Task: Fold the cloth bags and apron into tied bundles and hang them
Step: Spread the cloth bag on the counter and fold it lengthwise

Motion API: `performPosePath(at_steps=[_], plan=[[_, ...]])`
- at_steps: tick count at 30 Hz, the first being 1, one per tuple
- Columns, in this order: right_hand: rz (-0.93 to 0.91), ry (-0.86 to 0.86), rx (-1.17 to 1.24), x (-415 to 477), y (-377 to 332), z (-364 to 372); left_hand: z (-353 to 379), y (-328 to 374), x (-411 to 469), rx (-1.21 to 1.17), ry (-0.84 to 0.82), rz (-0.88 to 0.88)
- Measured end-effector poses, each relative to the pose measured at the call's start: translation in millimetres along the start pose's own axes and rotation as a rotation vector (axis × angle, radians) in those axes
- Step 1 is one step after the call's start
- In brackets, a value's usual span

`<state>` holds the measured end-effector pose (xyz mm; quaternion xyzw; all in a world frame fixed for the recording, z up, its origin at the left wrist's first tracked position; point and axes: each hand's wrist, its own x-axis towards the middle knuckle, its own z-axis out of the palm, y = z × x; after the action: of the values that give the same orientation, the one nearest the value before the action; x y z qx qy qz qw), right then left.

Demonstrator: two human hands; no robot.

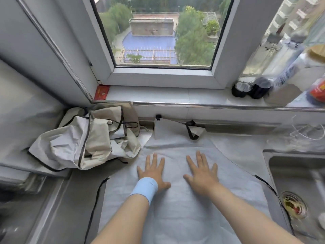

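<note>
Both forearms reached in from the near edge; the left hand (a pale blue wristband on its wrist) and the right hand lay side by side, palms down, fingers spread flat on the pale grey apron. The apron lay spread on the steel counter, bib end toward the wall, between a crumpled heap of beige cloth bags at left and the sink at right. Beyond, on the window sill, stood what seemed to be dark bottles, blurred.

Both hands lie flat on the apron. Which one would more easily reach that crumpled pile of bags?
Probably the left hand: it rests on the apron on the side nearest the pile of bags. The right hand lies farther over, toward the sink.
</note>
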<state>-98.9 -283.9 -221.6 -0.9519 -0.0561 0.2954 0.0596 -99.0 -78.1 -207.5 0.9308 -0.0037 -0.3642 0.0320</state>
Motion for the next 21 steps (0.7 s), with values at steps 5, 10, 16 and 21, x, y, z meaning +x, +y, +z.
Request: performPosePath(at_steps=[5, 10, 16, 21], plan=[[-0.032, 0.476, 0.001, 33, -3, -40, -27, 2, 16, 0.014, 0.218, 0.007], [0.15, 0.64, 0.232, 66, -14, -94, -68, 8, 32, -0.11, 0.364, 0.088], [0.229, 0.452, -0.13, 94, -25, -118, -106, 12, 37, -0.198, 0.561, 0.161], [-0.03, 0.612, -0.033, 88, -16, -113, -120, 11, 38, -0.2, 0.795, 0.351]])
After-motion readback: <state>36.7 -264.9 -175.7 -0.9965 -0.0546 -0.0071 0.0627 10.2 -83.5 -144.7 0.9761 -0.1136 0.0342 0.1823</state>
